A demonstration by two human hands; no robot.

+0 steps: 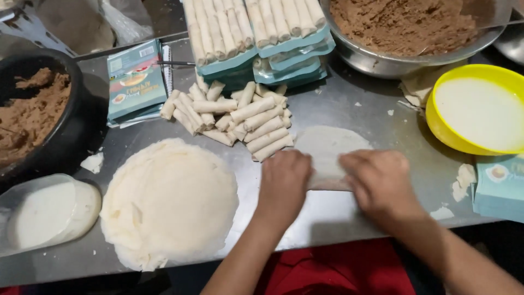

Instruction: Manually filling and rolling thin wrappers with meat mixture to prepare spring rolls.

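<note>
Together both hands (333, 183) (palms down) press the wrapper (327, 150).

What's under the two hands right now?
Under the left hand and right hand lies a thin round wrapper, its near edge rolled up between them on the metal table. Any filling inside the roll is covered.

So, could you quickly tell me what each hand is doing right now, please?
Left hand: fingers curled down on the near edge of the wrapper, rolling it.
Right hand: likewise pressed on the wrapper's rolled edge, fingers bent.
</note>
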